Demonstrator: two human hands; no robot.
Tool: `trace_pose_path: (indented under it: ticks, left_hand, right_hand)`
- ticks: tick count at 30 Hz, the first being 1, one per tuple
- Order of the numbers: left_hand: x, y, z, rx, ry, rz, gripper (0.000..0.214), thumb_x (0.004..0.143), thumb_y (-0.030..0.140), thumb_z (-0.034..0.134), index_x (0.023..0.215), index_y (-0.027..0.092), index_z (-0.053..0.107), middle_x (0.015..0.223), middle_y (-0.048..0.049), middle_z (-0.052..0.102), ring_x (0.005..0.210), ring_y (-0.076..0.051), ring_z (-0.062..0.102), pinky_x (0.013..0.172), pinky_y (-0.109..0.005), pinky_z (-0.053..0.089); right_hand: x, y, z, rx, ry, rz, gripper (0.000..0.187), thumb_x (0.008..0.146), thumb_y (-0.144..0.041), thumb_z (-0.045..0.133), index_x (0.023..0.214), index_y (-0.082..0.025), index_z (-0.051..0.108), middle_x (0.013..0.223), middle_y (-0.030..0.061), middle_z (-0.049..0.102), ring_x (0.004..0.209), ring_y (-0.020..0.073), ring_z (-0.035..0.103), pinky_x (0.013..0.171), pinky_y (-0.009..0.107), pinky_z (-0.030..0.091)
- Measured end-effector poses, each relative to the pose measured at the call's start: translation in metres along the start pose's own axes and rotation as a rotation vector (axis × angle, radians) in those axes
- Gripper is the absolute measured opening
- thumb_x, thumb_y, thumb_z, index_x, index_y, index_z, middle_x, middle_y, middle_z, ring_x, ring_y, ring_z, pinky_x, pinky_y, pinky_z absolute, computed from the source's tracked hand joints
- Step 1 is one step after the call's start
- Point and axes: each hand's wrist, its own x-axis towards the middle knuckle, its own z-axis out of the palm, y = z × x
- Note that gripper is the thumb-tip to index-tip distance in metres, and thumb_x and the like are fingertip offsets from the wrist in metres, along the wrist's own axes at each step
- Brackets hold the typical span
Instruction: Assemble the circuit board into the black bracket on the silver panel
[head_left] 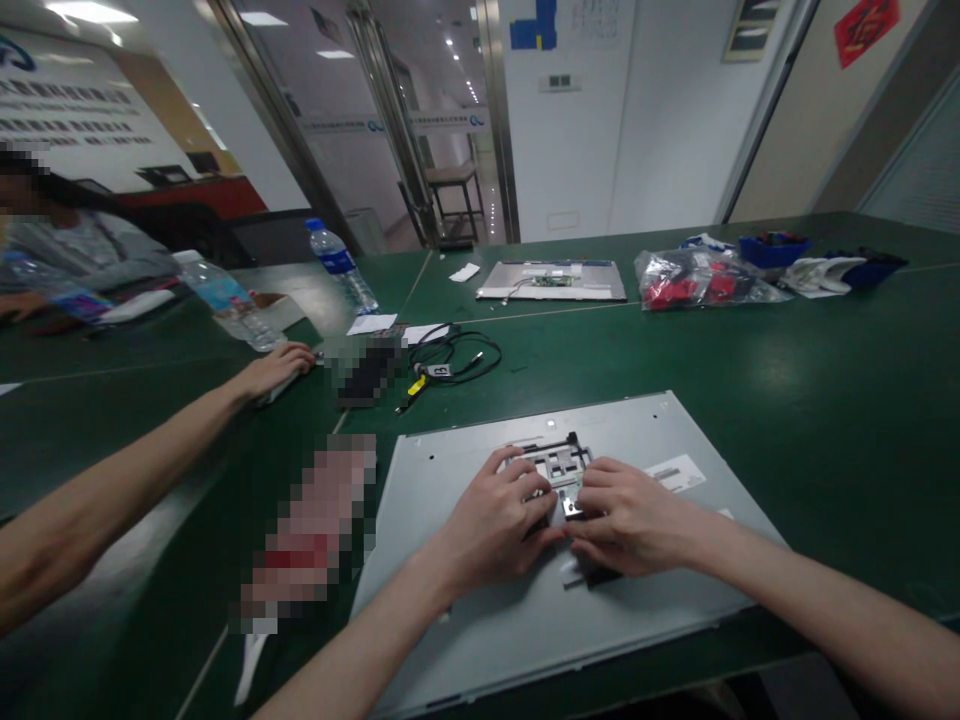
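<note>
A flat grey metal panel [465,640], like the back of a display, lies on the green table before me. At its middle is a cut-out with a metal frame and small electronic parts [559,462]. My left hand [502,515] rests on the panel at the left of these parts, fingers bent and closed against them. From the right, my right hand [637,515] has its fingers pressed together at a small silvery piece [572,503]. What either hand grips is mostly hidden by the fingers. Under my right hand a dark part shows.
Coiled black cables [457,355] lie beyond the panel. Farther back are a second panel [551,282], a plastic bag with red items [705,280] and blue bins [772,248]. Bottles [341,265] stand left. Another person's arm [150,430] reaches across the table at left.
</note>
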Motion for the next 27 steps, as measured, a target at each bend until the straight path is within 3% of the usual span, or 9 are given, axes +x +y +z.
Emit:
trace_pose_path:
  ticks: [27]
  left_hand:
    - [0.0, 0.0, 0.002, 0.009, -0.016, 0.037, 0.026, 0.094, 0.043, 0.056, 0.098, 0.021, 0.069, 0.093, -0.005, 0.069, 0.091, -0.021, 0.06, 0.101, -0.045, 0.037]
  right_hand:
    - [0.001, -0.01, 0.015, -0.142, 0.021, -0.043, 0.02, 0.099, -0.027, 0.053, 0.088, -0.015, 0.064, 0.072, 0.0018, 0.067, 0.069, 0.0173, 0.056, 0.068, 0.035, 0.035]
